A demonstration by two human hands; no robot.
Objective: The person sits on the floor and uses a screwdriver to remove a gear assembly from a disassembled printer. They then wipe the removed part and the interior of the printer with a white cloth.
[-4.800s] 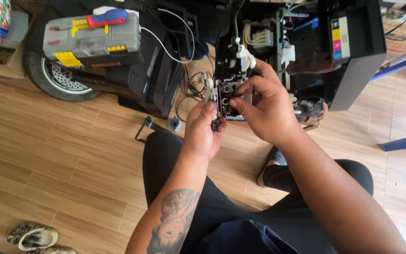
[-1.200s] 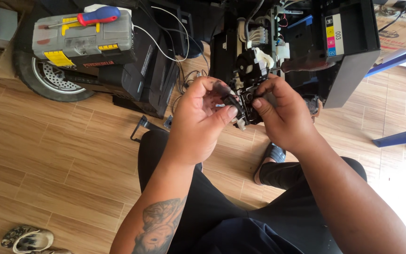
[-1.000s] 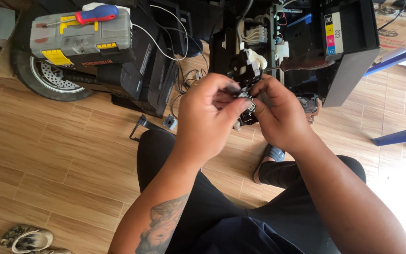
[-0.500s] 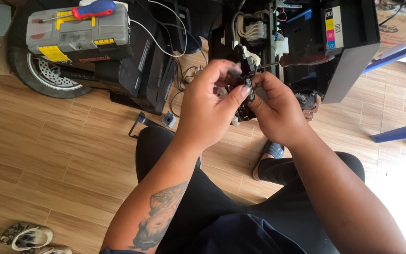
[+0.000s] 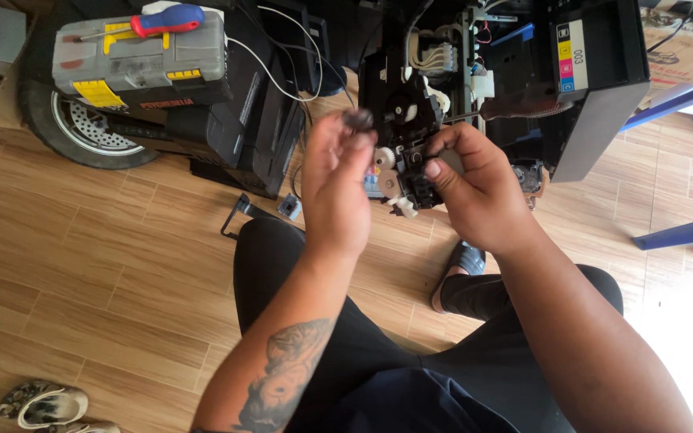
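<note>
Location: above the person's lap, in front of the opened black printer (image 5: 595, 88) standing on the wood-look floor (image 5: 82, 265).
Assembly: a black mechanism with white gears (image 5: 401, 172), held up between both hands, just clear of the printer's exposed interior.
Right hand (image 5: 475, 188): closed around the right side of the assembly, thumb pressed on its front face, fingers wrapped behind; a firm hold.
Left hand (image 5: 337, 180): half-curled, palm toward the assembly; fingertips pinch a small dark round part (image 5: 358, 120) raised above the assembly.
Change: half a second ago both hands were closed together over the assembly; now the left hand has drawn up and away with the small part in its tips.
Reading: the small part appears to have come free of the assembly, which now rests in the right hand alone.
Surroundings: grey toolbox (image 5: 138, 60) with a red-and-blue screwdriver (image 5: 162, 20) on top, beside a wheel (image 5: 74, 132); white cables (image 5: 282, 56) trail nearby.
Obscured: the left side of the assembly lies behind the left hand; where the small part seated cannot be made out; its exact shape is blurred; the printer's top is cut off.
</note>
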